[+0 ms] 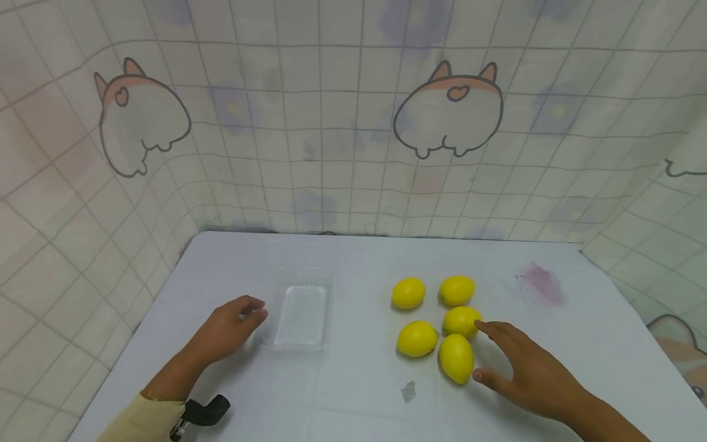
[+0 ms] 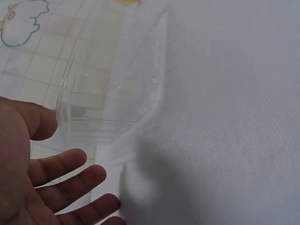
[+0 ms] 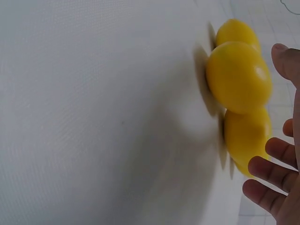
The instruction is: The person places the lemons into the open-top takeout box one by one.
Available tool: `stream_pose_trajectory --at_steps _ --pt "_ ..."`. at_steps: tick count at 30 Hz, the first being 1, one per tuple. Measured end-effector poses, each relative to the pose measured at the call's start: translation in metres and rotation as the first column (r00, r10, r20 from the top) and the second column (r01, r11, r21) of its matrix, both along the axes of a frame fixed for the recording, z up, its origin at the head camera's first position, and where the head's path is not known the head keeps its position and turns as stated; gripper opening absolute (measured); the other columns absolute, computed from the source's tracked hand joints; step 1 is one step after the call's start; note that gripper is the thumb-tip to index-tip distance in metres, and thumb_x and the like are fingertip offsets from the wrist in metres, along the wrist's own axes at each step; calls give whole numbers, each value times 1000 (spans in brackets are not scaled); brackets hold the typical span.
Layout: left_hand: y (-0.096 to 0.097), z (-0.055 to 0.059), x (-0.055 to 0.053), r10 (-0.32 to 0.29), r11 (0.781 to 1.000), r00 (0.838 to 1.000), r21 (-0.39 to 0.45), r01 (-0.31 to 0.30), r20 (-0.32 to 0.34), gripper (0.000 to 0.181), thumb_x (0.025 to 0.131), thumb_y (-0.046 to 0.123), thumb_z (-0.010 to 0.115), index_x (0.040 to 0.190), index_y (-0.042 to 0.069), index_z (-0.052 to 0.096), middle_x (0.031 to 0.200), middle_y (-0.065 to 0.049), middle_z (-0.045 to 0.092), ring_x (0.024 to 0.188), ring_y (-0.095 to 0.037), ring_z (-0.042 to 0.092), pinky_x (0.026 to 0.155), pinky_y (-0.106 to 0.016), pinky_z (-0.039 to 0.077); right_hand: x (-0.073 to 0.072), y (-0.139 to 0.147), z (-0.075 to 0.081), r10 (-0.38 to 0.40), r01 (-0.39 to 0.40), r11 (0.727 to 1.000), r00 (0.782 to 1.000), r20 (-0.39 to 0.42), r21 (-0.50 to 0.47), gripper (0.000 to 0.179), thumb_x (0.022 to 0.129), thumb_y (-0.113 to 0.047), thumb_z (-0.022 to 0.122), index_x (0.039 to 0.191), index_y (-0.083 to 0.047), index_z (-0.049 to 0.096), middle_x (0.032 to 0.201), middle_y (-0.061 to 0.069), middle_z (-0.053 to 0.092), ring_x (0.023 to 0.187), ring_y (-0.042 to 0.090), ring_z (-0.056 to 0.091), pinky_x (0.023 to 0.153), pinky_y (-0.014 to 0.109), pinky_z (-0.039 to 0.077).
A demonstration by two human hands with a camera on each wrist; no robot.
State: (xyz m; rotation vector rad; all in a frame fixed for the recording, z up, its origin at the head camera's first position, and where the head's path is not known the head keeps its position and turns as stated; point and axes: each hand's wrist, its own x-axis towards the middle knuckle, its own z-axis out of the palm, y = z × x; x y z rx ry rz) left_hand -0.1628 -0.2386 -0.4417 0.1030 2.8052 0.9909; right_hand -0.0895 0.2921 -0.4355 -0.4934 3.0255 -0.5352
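White table (image 1: 353, 417): it spreads before you, under all the things below.
Clear container (image 1: 302, 316): it stands on the left part of the table.
Right hand (image 1: 533, 371): your fingers are spread, the thumb well apart.
Left hand (image 1: 232, 328): your fingers are slightly bent, with gaps between, just left of the container; I cannot tell whether they touch it.
Yellow lemons (image 1: 461, 321): five lie grouped, just left of your right hand; contact is unclear.

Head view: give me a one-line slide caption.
Left hand beside a clear plastic container, right hand beside five yellow lemons on a white table.
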Motion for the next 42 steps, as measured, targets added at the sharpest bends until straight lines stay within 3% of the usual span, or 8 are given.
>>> stream_pose_trajectory --at_steps 10,26,34,42 --pt "-1 -6 -3 12 1000 1000 13 -12 -26 41 105 36 57 133 6 61 127 -13 66 115 -32 62 82 -44 55 -1 -8 -14 19 -19 1000 1000 0 -10 88 83 -75 66 152 -24 45 147 2 51 131 30 53 99 57 48" --pt "-3 -8 -6 -2 999 999 38 4 -38 41 106 36 55 134 5 61 127 -11 66 120 -33 60 89 -48 54 -3 -18 -19 67 -67 998 998 -15 4 94 79 -65 79 153 -19 44 142 2 53 125 26 57 96 50 52" --pt "-3 -10 -7 5 998 1000 59 -3 -25 42 106 38 55 133 6 61 129 -11 65 120 -34 60 89 -48 54 -5 -21 -22 51 -51 999 998 -44 14 89 77 -58 85 147 -18 49 135 -5 57 106 10 61 85 37 56" --pt "-3 -10 -6 13 998 999 56 -11 -29 39 106 34 56 131 5 62 121 -9 67 110 -29 63 83 -44 55 -6 -22 -24 45 -43 998 998 -51 42 94 72 -66 84 147 -19 51 133 -6 60 102 8 62 86 38 56"
